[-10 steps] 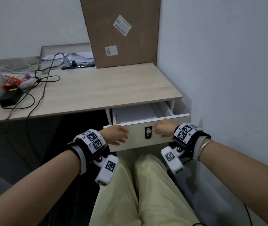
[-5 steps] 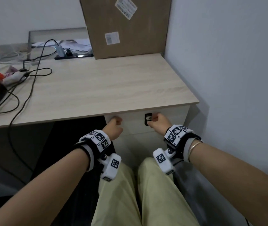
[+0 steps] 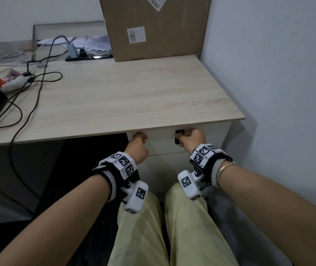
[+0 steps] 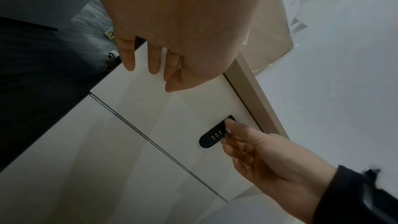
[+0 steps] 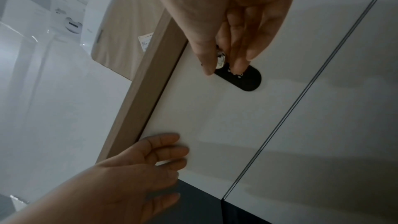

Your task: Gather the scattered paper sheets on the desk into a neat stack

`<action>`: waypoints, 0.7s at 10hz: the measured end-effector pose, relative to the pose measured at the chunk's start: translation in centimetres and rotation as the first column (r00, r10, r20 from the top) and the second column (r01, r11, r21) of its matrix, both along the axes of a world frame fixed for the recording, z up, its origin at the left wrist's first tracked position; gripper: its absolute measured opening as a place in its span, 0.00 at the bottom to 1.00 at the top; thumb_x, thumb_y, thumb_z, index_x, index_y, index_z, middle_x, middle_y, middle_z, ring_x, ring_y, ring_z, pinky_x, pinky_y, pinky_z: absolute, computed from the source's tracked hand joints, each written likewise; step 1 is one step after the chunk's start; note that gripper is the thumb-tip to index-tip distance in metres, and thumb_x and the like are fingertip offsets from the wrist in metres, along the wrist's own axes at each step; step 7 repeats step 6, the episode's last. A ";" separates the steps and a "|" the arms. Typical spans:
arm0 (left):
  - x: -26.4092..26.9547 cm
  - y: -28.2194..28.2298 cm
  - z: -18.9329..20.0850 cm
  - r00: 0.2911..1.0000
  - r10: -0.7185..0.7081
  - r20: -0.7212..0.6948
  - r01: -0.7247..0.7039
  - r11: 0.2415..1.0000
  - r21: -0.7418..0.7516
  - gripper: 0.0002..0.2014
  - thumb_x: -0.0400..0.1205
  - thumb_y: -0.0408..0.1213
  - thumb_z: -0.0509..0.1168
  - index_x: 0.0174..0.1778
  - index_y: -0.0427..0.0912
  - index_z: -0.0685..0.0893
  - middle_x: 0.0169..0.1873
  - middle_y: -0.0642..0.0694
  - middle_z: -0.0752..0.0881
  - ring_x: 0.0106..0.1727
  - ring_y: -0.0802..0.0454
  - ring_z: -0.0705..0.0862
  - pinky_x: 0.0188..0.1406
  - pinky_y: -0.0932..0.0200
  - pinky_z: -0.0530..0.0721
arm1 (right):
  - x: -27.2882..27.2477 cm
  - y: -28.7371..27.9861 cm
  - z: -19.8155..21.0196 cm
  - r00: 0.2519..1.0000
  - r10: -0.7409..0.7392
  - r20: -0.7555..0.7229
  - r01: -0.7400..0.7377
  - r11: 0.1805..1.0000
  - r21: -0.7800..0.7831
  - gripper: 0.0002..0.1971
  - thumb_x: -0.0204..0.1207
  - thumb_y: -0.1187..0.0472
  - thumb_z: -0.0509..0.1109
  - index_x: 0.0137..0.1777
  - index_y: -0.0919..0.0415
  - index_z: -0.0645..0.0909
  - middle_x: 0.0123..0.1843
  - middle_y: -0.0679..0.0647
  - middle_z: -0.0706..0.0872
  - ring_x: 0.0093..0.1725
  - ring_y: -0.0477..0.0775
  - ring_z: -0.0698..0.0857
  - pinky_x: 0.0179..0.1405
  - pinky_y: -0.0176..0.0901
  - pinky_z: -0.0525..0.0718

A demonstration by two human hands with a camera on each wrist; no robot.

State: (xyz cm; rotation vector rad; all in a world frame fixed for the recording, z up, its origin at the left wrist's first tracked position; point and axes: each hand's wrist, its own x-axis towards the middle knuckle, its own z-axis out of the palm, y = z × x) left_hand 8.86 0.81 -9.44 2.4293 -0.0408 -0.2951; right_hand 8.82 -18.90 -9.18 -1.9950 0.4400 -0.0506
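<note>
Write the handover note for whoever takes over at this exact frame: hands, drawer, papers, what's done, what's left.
Left hand: open, straight fingers flat on the white drawer front.
Right hand: fingers pinch the small silver knob on the black oval lock plate.
Drawer: shut flush under the light wood desk.
Papers: no sheets on the near desktop; some loose white papers lie at the back, left of the brown cardboard box.
Done: drawer closed.
Left: cannot tell whether any sheets still need stacking.
</note>
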 end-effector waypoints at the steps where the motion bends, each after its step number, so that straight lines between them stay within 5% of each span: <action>1: 0.4 -0.3 -0.1 1.000 0.031 -0.004 -0.031 0.999 -0.009 0.22 0.78 0.23 0.59 0.69 0.37 0.71 0.66 0.38 0.75 0.67 0.40 0.76 0.64 0.52 0.77 | 0.0 0.2 -0.2 1.000 -0.014 0.004 0.014 0.996 0.089 0.14 0.74 0.57 0.75 0.31 0.57 0.75 0.29 0.54 0.85 0.29 0.52 0.86 0.29 0.41 0.81; 3: 0.7 -0.4 -0.1 0.999 0.053 -0.007 -0.053 0.998 0.025 0.22 0.78 0.23 0.58 0.70 0.38 0.71 0.67 0.38 0.75 0.69 0.40 0.76 0.68 0.51 0.76 | 0.2 0.8 -0.7 0.993 0.015 -0.114 0.030 0.923 0.384 0.16 0.85 0.56 0.59 0.37 0.61 0.77 0.17 0.47 0.84 0.18 0.41 0.84 0.19 0.32 0.75; 4: 0.4 -0.7 0.7 0.997 0.079 -0.019 -0.079 0.997 0.027 0.22 0.78 0.23 0.58 0.69 0.39 0.72 0.67 0.39 0.76 0.68 0.40 0.77 0.66 0.52 0.77 | -0.3 0.9 0.2 0.987 0.042 -0.153 0.041 0.864 0.502 0.16 0.86 0.57 0.57 0.38 0.61 0.76 0.19 0.47 0.85 0.19 0.41 0.85 0.23 0.36 0.72; 6: -1.1 0.5 2.9 0.998 -0.050 -0.043 0.053 0.997 0.063 0.24 0.82 0.25 0.58 0.75 0.41 0.70 0.71 0.42 0.76 0.70 0.43 0.76 0.62 0.58 0.76 | -1.6 -0.1 2.5 0.920 0.219 -0.324 -0.137 0.956 0.258 0.21 0.85 0.49 0.57 0.59 0.69 0.78 0.49 0.59 0.88 0.36 0.51 0.86 0.32 0.40 0.77; 7: -1.1 0.5 2.9 0.998 -0.050 -0.043 0.053 0.997 0.063 0.24 0.82 0.25 0.58 0.75 0.41 0.70 0.71 0.42 0.76 0.70 0.43 0.76 0.62 0.58 0.76 | -1.6 -0.1 2.5 0.920 0.219 -0.324 -0.137 0.956 0.258 0.21 0.85 0.49 0.57 0.59 0.69 0.78 0.49 0.59 0.88 0.36 0.51 0.86 0.32 0.40 0.77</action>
